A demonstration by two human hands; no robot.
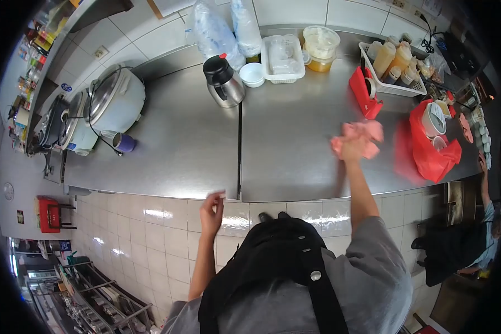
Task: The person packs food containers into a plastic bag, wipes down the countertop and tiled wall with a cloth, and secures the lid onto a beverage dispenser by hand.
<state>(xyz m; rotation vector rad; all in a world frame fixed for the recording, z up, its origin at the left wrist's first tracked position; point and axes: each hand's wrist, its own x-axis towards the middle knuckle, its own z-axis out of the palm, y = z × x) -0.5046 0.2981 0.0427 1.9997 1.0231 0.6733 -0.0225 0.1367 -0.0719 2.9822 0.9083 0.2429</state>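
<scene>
My right hand presses a crumpled pink cloth against the steel counter, its fingers partly hidden by the folds. Just beyond the cloth stands a red tape dispenser. To the right of it lies a red plastic bag with white tubs in it. My left hand hangs in front of the counter's near edge, fingers curled together. Something small and pale shows at its fingertips, too small to name.
Along the back are a steel thermos jug, white lids, a white basket, a tub of yellow liquid and a bottle basket. Rice cookers and a purple cup stand left. Another person is at right.
</scene>
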